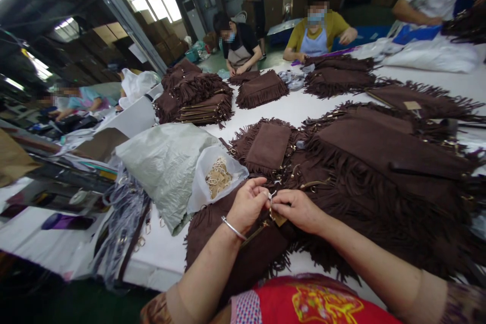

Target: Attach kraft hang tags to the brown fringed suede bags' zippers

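Directly in front of me, my left hand [247, 203] and my right hand [299, 209] meet, thumbs and forefingers pinched on a thin white tag string [270, 196]. A small brown card tag [279, 218] hangs just below my right fingers. Beneath both hands lies a dark brown fringed bag [261, 248], with a gold-coloured zip and metal fittings near the fingertips. Just beyond my left hand, a white plastic bag [197, 182] stands open, full of strung card tags [218, 178]. My fingers cover part of the string.
Brown fringed bags [395, 157] are heaped to my right; a smaller one [269, 146] lies ahead. A grey-green plastic sack [161, 167] and plastic-wrapped straps [119, 217] are at left. Across the white table [228, 131], more bags are stacked [195, 91] and several people work.
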A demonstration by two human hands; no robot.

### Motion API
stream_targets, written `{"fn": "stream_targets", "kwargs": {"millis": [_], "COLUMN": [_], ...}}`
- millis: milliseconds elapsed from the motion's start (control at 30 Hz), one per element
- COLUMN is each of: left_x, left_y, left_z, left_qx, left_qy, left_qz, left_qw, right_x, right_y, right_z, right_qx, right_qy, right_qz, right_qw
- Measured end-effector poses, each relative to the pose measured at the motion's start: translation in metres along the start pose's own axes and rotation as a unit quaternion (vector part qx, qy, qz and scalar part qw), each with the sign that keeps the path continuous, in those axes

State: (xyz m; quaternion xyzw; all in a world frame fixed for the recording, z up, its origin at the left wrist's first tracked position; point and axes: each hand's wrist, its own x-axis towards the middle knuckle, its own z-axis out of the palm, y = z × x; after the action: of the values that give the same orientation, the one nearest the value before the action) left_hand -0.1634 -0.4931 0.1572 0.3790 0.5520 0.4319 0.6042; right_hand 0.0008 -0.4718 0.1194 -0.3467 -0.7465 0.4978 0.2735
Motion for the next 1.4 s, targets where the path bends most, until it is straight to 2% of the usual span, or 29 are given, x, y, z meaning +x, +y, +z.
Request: {"fn": "stream_targets", "kwargs": {"millis": [167,300,333,400,500,567,633,733,833,967,1067,1133,1233,1300,1400], "left_x": [-0.004,-0.008,-0.008,-0.006,-0.005,-0.006,-0.009,-0.013,-0.011,-0.005,-0.001,0.001,0.004,0.005,0.007], "left_y": [-0.004,-0.014,-0.016,-0.018,-0.016,-0.014,-0.013,-0.011,-0.011,-0.008,-0.005,-0.006,-0.011,-0.013,-0.013], "left_z": [-0.002,-0.004,-0.004,-0.004,-0.005,-0.007,-0.009,-0.013,-0.017,-0.024,-0.028,-0.028,-0.022,-0.016,-0.004], "left_qx": [0.000,0.050,0.078,0.160,0.294,0.334,0.332,0.281,0.212,0.245,0.203,0.130,0.102,0.134,0.242], "left_qy": [0.031,-0.042,-0.049,-0.023,0.028,0.024,0.008,-0.042,-0.123,-0.218,-0.265,-0.245,-0.158,-0.132,-0.134], "left_qz": [-0.030,-0.055,-0.047,-0.005,0.090,0.134,0.133,0.090,0.043,-0.025,-0.021,-0.011,-0.016,-0.015,0.069], "left_qw": [0.999,0.996,0.995,0.987,0.951,0.933,0.934,0.955,0.969,0.944,0.942,0.961,0.982,0.982,0.958], "right_x": [-0.003,-0.007,-0.007,-0.008,-0.008,-0.009,-0.010,-0.012,-0.013,-0.013,-0.014,-0.015,-0.018,-0.018,-0.015], "right_y": [-0.003,0.000,0.000,0.001,0.000,0.000,0.001,0.003,0.005,0.008,0.010,0.013,0.016,0.019,0.020], "right_z": [0.001,0.003,0.003,0.004,0.005,0.005,0.004,0.001,0.000,0.000,-0.001,-0.002,-0.001,0.001,0.003], "right_qx": [-0.011,0.015,0.019,0.018,-0.001,-0.014,-0.027,-0.044,-0.055,-0.077,-0.072,-0.061,-0.051,-0.053,-0.066], "right_qy": [0.029,0.056,0.058,0.062,0.067,0.068,0.072,0.077,0.071,0.078,0.103,0.119,0.118,0.122,0.136], "right_qz": [0.012,0.039,0.038,0.039,0.049,0.046,0.039,0.039,0.032,0.021,0.041,0.060,0.067,0.064,0.046], "right_qw": [0.999,0.998,0.997,0.997,0.997,0.997,0.996,0.995,0.995,0.994,0.991,0.989,0.989,0.989,0.987]}}
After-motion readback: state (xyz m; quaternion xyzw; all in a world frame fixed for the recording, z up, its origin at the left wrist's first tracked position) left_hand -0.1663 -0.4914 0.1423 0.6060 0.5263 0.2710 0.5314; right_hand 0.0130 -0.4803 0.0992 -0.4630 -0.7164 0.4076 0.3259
